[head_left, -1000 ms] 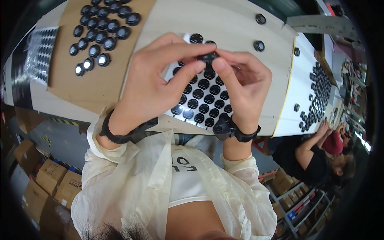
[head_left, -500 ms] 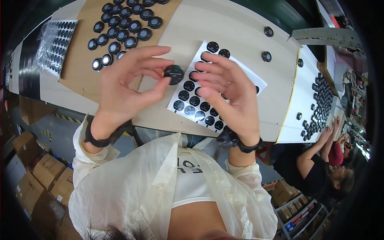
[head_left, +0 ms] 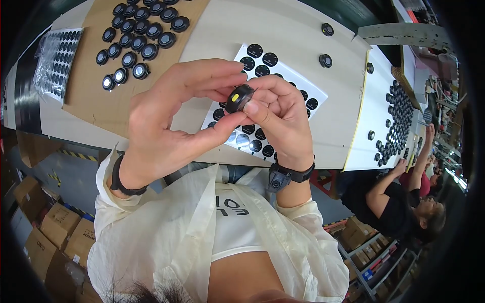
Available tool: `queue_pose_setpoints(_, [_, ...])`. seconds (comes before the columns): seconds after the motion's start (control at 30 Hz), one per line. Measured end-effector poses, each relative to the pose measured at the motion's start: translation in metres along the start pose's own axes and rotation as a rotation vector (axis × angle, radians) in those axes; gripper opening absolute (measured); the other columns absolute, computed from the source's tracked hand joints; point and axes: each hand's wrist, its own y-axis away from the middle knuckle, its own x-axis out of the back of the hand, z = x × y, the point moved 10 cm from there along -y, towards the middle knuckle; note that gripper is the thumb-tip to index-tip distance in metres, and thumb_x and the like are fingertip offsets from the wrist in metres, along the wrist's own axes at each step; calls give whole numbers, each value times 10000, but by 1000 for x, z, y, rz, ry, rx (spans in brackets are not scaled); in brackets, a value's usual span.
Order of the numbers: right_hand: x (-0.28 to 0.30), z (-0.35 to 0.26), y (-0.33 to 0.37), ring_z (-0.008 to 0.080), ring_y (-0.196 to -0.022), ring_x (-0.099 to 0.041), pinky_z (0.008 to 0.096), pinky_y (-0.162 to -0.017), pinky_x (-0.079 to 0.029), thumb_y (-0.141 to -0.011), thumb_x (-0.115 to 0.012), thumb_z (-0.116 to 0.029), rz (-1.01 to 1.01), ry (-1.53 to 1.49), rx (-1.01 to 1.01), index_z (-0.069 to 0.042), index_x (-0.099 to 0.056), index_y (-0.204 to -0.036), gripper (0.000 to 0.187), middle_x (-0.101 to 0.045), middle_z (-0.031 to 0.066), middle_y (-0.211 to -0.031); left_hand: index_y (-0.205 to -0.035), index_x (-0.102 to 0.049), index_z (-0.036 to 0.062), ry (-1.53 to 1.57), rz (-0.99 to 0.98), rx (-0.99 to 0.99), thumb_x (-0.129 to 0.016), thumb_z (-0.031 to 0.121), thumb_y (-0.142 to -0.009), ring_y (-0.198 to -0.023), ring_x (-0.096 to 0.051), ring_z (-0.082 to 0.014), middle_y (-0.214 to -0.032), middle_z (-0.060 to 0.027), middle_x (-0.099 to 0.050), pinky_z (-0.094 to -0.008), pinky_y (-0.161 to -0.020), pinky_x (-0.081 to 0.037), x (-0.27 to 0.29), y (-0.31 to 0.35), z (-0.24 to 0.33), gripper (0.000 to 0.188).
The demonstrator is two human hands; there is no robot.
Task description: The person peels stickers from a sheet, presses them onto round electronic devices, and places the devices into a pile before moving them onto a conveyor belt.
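Observation:
In front of me a small round black device (head_left: 239,99) is tilted on edge, with a yellow spot showing on its side. My right hand (head_left: 284,118) pinches it between thumb and curled fingers. My left hand (head_left: 169,118) closes on the other side, its thumb tip below the device and fingertips above it. Beneath both hands lies a white sheet of round black stickers (head_left: 290,76), partly hidden by them. Some spots on the sheet's near edge look pale rather than black.
On brown cardboard (head_left: 91,83) at the left sit several similar black devices (head_left: 149,51). A plastic-wrapped sticker sheet (head_left: 63,60) lies farther left. Two devices (head_left: 326,60) stand right of my sheet. A co-worker (head_left: 386,202) is at the right, beside many devices (head_left: 399,121) on a white surface.
My right hand has come in from the open and taken hold of the device. The device has moved right and been turned from its flat face onto its edge.

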Motion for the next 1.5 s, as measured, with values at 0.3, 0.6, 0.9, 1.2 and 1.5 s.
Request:
queue_pose_setpoints(0.3, [9, -16, 3, 182, -957, -636, 285, -846, -519, -840, -643, -6, 89, 348, 66, 46, -555, -1136, 312, -644, 138, -1051, -1025, -626, -57, -358, -64, -129, -707, -90, -698, -938, -649, -258, -1128, -158, -615, -320, -805, -512, 15, -3, -8, 339])
queue_pose_setpoints(0.6, [74, -81, 52, 267, -1196, -509, 379, -1012, -387, -807, -682, -67, 311, 1296, 218, 0, -514, -1247, 476, -579, 133, -1219, -1002, -661, 16, -1002, -229, -149, -598, -53, -721, -1035, -558, -286, -1106, -125, -595, -344, -821, -494, 43, 17, -66, 296])
queue_pose_setpoints(0.9, [91, -76, 57, 338, -1301, -388, 415, -1053, -324, -768, -718, -113, 337, 1501, 221, -55, -483, -1305, 589, -487, 148, -1338, -1060, -652, 51, -1040, -197, 41, -630, -2, -785, -1061, -544, -291, -1151, -121, -566, -352, -903, -448, 83, -24, -85, 281])
queue_pose_setpoints(1.2, [48, -86, -5, 248, -1082, -555, 350, -913, -480, -774, -679, -13, 133, 1181, 380, -76, -484, -1292, 558, -514, 108, -1241, -1250, -517, 80, -304, -384, -3, -670, 57, -787, -1023, -569, -226, -1121, -110, -594, -314, -883, -454, -41, -59, -87, 488])
queue_pose_setpoints(1.5, [42, -79, -30, 218, -881, -617, 308, -759, -548, -742, -591, 126, 134, 956, 437, -108, -491, -1271, 587, -459, 142, -1226, -1248, -507, 103, -69, -395, 191, -617, 39, -855, -792, -606, -123, -898, -83, -656, -258, -753, -491, -54, -64, -110, 414])
